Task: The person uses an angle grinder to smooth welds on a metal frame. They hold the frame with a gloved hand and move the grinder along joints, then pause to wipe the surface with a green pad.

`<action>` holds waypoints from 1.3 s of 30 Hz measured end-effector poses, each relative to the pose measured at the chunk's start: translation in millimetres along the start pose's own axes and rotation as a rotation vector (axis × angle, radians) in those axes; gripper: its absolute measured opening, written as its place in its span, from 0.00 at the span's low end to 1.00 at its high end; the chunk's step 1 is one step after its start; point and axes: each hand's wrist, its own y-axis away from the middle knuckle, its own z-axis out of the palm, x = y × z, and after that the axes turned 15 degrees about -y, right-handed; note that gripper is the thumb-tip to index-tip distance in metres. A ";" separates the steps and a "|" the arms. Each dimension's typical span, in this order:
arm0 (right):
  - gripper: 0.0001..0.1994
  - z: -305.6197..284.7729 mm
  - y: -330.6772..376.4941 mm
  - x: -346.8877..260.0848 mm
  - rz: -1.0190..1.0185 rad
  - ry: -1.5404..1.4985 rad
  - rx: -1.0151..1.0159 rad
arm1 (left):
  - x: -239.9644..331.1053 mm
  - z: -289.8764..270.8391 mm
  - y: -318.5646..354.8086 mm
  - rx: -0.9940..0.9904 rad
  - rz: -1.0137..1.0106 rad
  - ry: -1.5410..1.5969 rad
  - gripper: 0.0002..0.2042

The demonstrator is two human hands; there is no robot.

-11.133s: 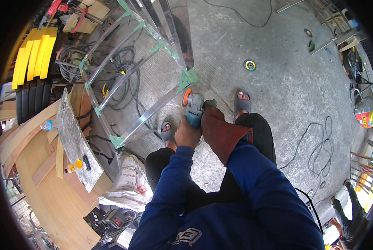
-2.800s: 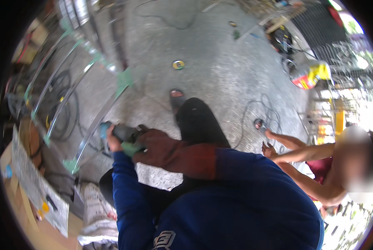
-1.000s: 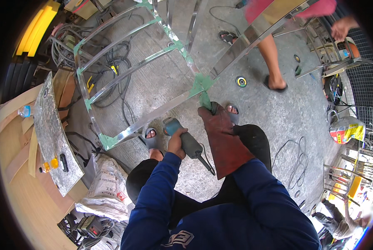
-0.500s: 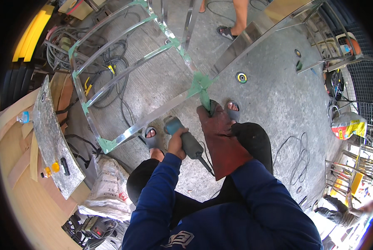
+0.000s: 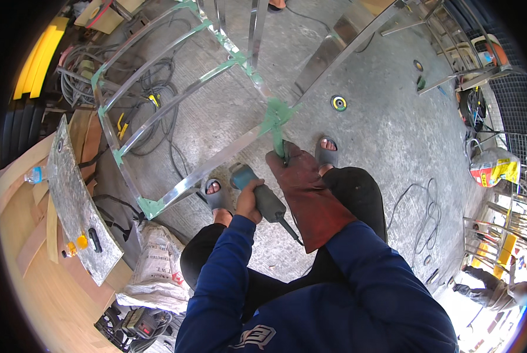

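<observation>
My bare left hand point(image 5: 248, 202) is wrapped round the body of a blue-grey angle grinder point(image 5: 271, 206), whose cord trails down between my legs. The grinder's head points up and left, apart from the metalwork. A long red leather glove covers my right hand point(image 5: 296, 167), closed round the lower end of a green-taped leg of a shiny metal tube frame point(image 5: 219, 153). Green tape point(image 5: 275, 117) wraps the frame's near corner just above the glove, and more tape covers its other joints. The gloved fingers partly hide the leg's end.
A round disc point(image 5: 338, 103) lies on the concrete floor beyond my right foot. Loose cables point(image 5: 419, 220) coil at right and behind the frame. Wooden boards and a scuffed panel point(image 5: 78, 206) stand at left, near a white sack point(image 5: 154, 259). Another person point(image 5: 490, 288) is at far right.
The frame's near corner and my gloved right hand have shifted slightly left. My left hand keeps its hold on the grinder. The bystander's leg at the top has mostly gone from view.
</observation>
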 end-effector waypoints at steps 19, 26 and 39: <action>0.19 -2.6 -11.5 -2.6 0.171 -0.169 0.119 | -1.1 1.3 -0.8 -0.010 0.006 0.007 0.11; 0.17 -8.0 -15.2 -5.0 0.276 -0.178 0.079 | -0.7 -0.6 -1.9 -0.011 -0.016 -0.003 0.11; 0.20 -1.4 3.7 -14.1 0.000 0.086 -0.023 | 0.8 2.4 -0.4 -0.021 -0.020 -0.037 0.10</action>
